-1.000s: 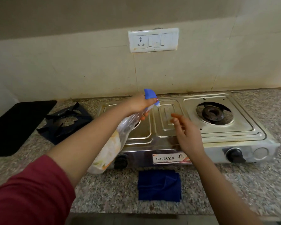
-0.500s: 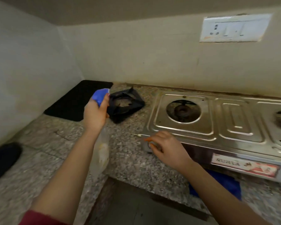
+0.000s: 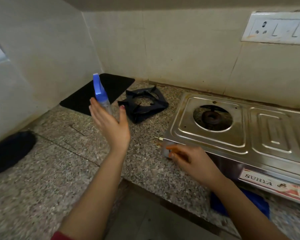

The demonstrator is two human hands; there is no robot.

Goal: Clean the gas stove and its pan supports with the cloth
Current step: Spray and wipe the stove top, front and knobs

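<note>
The granite counter (image 3: pixel 62 163) bears the steel stove (image 3: pixel 235 135) on the right, a black mat (image 3: pixel 111 87) in the far corner and stacked pan supports (image 3: pixel 143 105) between them. The blue cloth (image 3: pixel 256 202) lies before the stove, partly hidden by the right forearm. The left hand (image 3: pixel 111 125) is spread wide just behind an upright spray bottle (image 3: pixel 100 95), while the right hand (image 3: pixel 190 161), fingers loosely curled and holding nothing, sits at the stove's near-left corner.

Bare forearms, a dark red sleeve (image 3: pixel 59 237) edge on the left arm, reddish polish on some nails.
</note>
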